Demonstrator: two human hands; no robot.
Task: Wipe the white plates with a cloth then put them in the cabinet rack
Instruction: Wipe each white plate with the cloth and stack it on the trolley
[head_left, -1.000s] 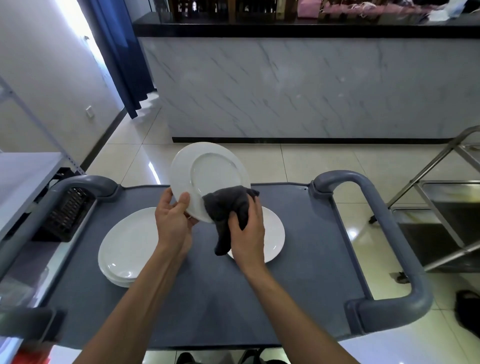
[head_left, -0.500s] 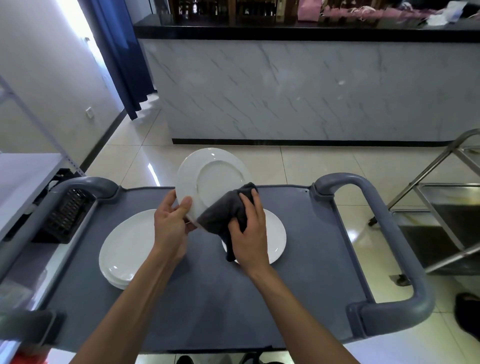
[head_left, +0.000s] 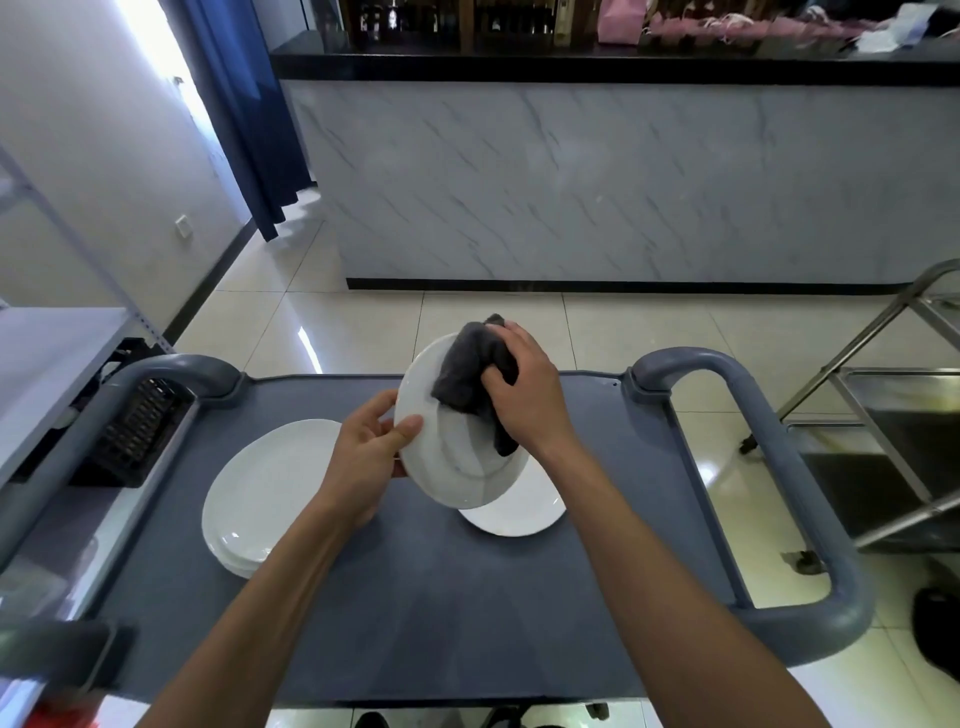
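My left hand (head_left: 370, 457) pinches the left rim of a white plate (head_left: 452, 467), held tilted above the grey cart top (head_left: 415, 597). My right hand (head_left: 524, 395) grips a dark grey cloth (head_left: 465, 376) and presses it on the plate's upper part. A stack of white plates (head_left: 260, 493) lies on the cart at the left. Another white plate (head_left: 519, 512) lies flat under the held one, partly hidden by it.
The cart has grey loop handles at the left (head_left: 171, 371) and right (head_left: 769, 467). A steel trolley (head_left: 893, 405) stands to the right, a shelf (head_left: 47, 353) to the left. A marble-fronted counter (head_left: 623, 182) crosses the back over tiled floor.
My right hand has slid the cloth from the plate's lower right up to its top edge. The plate's face has tipped more toward me and sits lower over the flat plate.
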